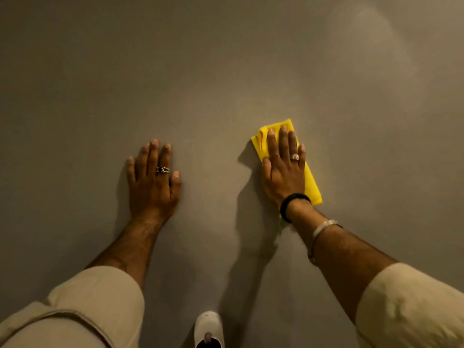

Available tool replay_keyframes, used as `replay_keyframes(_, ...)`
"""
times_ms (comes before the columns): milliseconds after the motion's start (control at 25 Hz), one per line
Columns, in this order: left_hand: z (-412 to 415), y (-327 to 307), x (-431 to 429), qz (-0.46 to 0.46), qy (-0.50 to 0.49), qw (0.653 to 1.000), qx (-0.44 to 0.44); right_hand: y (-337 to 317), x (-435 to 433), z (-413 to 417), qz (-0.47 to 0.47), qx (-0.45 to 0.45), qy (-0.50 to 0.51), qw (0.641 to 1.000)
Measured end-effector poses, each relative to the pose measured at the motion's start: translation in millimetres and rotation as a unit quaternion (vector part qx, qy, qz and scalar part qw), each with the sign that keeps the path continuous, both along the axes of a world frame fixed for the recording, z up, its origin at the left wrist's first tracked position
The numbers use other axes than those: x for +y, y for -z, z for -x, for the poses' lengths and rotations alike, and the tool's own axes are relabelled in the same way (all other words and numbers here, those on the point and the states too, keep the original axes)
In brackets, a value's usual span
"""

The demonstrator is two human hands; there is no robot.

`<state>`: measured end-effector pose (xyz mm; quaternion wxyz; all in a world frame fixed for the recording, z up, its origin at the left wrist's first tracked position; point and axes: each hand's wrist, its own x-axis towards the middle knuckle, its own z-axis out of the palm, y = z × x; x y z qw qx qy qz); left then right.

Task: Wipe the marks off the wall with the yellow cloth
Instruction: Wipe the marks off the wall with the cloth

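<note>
A: Right hand (pixel 283 172)?
B: Laid flat on cloth (pixel 312 183), palm down, fingers (pixel 283 141) straight and close together. Not curled round it; pressed onto it, cloth trapped between palm and wall (pixel 226 59).

A: Cloth position?
B: Right of centre on wall. Folded, yellow, longer than wide. Top corner seen past fingertips, left edge seen beside index finger, lower end seen at right of wrist. Middle hidden under palm.

A: Left hand (pixel 152 182)?
B: Flat on bare wall, well apart from cloth, at about same height. Fingers extended, slightly spread, thumb held out to right. Nothing held.

A: Jewellery noted?
B: Dark-stoned ring (pixel 162 169) on left hand. Pale ring (pixel 295 157) on right hand. Black band (pixel 291 205) at right wrist, silver bangle (pixel 324 227) lower on forearm.

A: Sleeves?
B: Beige, rolled above forearm on both arms: left sleeve (pixel 95 295), right sleeve (pixel 406 302).

A: Wall condition?
B: Plain grey-brown, dimly lit. Paler, hazy patch (pixel 374 31) seen at upper right. Distinct marks not resolved at this light level; could not tell. Shadows of both arms cast to left of each.

A: Anything else in frame?
B: White shoe (pixel 208 325) at bottom centre, between arms.
</note>
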<state>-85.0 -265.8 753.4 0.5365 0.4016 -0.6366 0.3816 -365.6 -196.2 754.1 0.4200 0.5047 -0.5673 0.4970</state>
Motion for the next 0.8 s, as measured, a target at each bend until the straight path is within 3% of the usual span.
replay_keyframes(160, -3, -2, -1, 0.004, -0.004, 1.0, -0.001, -30, -10, -38, 0.02, 0.018, -0.017, 0.999)
replay_keyframes(320, -4, 1, -2, 0.017, -0.006, 1.0, -0.003, 30, -13, -87, -0.033, 0.194, -0.072, 0.978)
replay_keyframes(440, -1, -4, 6, 0.046, 0.067, 0.997, 0.014, 67, -10, -90, -0.093, 0.234, -0.106, 0.962)
replay_keyframes(560, 12, 8, 23, 0.106, 0.106, 0.976, -0.159, 57, 1, -78, -0.142, 0.267, -0.113, 0.947)
replay_keyframes(640, 12, 22, 29, 0.103, 0.076, 0.959, -0.254, 58, 13, -72, -0.157, 0.251, -0.094, 0.951)
replay_keyframes(800, 20, 27, 47, 0.111, 0.016, 0.949, -0.296, 91, 39, -41, -0.099, 0.021, -0.031, 0.994)
